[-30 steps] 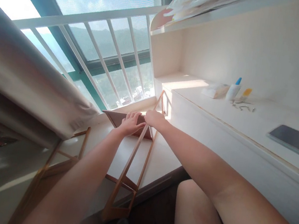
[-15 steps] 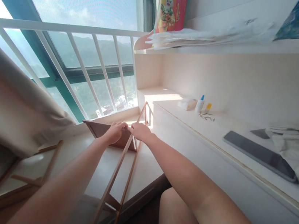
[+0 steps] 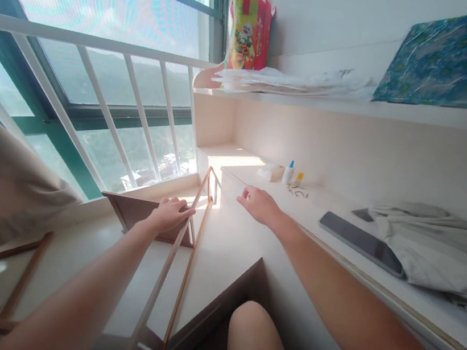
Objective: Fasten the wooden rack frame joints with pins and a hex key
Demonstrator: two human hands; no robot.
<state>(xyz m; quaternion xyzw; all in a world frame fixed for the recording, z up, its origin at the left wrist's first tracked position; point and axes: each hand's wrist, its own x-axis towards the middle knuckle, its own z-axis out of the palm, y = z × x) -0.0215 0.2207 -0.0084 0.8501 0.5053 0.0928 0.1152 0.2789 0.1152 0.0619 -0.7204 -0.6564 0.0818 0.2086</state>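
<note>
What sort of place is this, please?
Probably a room in a high-rise flat: a white barred window railing overlooks green hills, a built-in cream desk carries a flat dark tablet, and a shelf above holds a yellow-and-red bag.

Sunlit railed window (image 3: 98,94); white shelves (image 3: 354,107)

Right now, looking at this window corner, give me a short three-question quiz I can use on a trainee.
1. True or false: the right hand grips the wooden frame.
2. What does the left hand hold? A) brown board B) grey cloth C) dark tablet
3. Fill in: the small bottle beside the yellow-capped bottle has a ___ cap.
Key: 1 false, it hovers empty; 2 A; 3 blue.
</note>
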